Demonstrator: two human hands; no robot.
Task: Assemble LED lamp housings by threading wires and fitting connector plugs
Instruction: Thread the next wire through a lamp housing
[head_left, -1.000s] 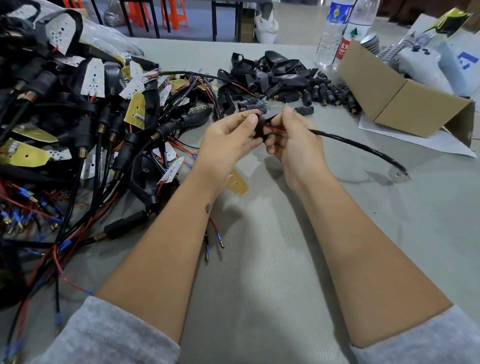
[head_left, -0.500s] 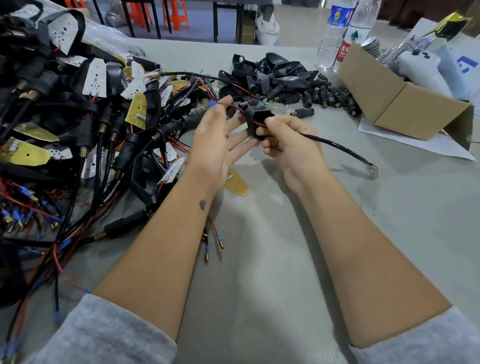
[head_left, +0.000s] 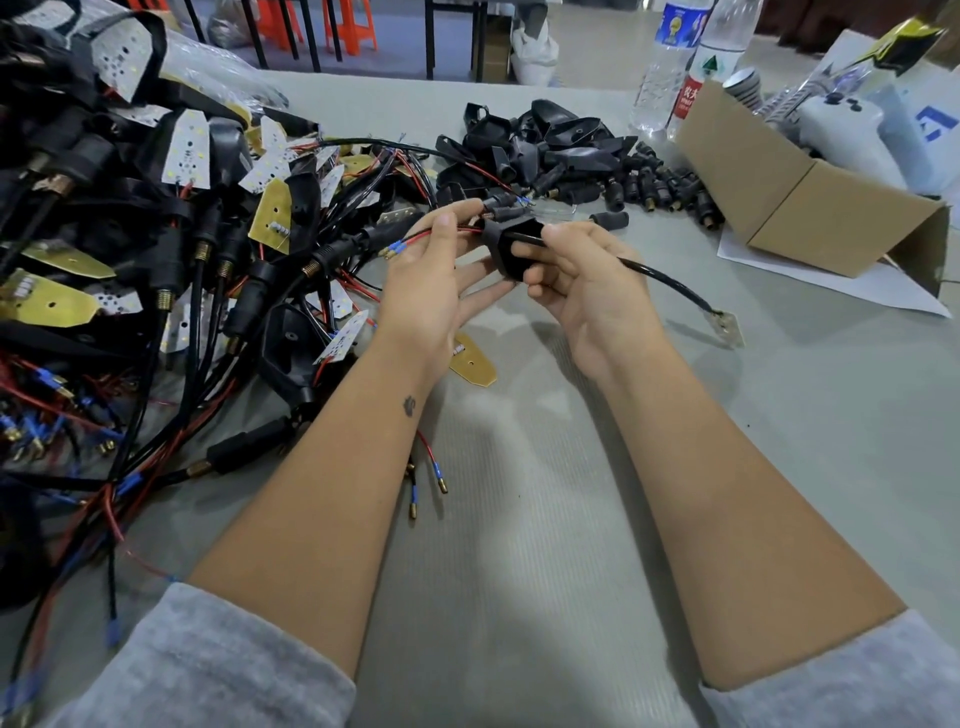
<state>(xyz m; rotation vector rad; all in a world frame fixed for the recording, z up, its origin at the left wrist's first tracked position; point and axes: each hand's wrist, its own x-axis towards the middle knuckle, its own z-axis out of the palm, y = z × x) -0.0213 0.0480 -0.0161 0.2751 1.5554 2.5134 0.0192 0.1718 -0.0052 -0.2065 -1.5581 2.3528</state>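
Housing (head_left: 511, 249) gripped by right hand (head_left: 582, 291) | wire (head_left: 441, 235) pinched by left hand (head_left: 431, 291), exiting toward 9 o'clock | cable (head_left: 665, 278) trailing toward 4 o'clock

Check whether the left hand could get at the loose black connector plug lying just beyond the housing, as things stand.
Probably not straight away: the left hand is pinching the red wire that runs into the black housing. The plug lies on bare table behind the right hand, which is nearer to it.
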